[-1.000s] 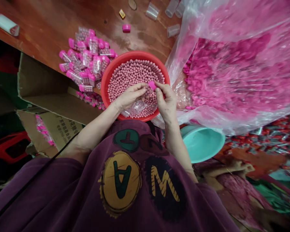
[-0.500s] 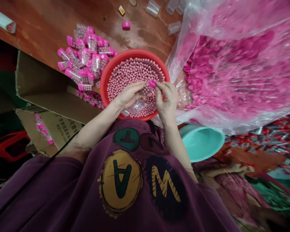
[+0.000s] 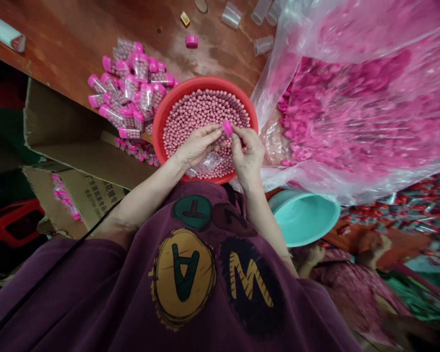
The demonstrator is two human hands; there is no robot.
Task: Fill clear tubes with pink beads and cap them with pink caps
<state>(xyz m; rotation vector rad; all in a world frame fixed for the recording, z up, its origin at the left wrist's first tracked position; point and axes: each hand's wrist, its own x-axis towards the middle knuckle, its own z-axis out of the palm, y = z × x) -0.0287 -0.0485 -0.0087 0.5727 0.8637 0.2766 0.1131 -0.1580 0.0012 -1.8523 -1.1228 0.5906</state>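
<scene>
A red plastic basin (image 3: 205, 82) holds a mass of small pink beads (image 3: 205, 110), and both my hands are over it. My right hand (image 3: 247, 159) pinches a pink cap (image 3: 227, 128) between thumb and fingertips. My left hand (image 3: 198, 145) reaches to the same spot and seems to hold a small clear container under the cap, mostly hidden by the fingers. A crumpled clear plastic bag (image 3: 208, 164) lies on the beads below my left hand. Beyond the basin's far left rim is a heap of clear containers with pink caps (image 3: 130, 85).
A wooden table (image 3: 77, 34) carries clear tubes (image 3: 264, 45) and a loose pink cap (image 3: 191, 41). To the right, a large clear bag (image 3: 352, 112) holds pink pieces. An open cardboard box (image 3: 73, 151) sits left, a teal basin (image 3: 304, 217) lower right, beside a co-worker's hand (image 3: 370, 247).
The pink cap and my right hand have shifted slightly left, closer to my left hand. The co-worker's hands at lower right have moved.
</scene>
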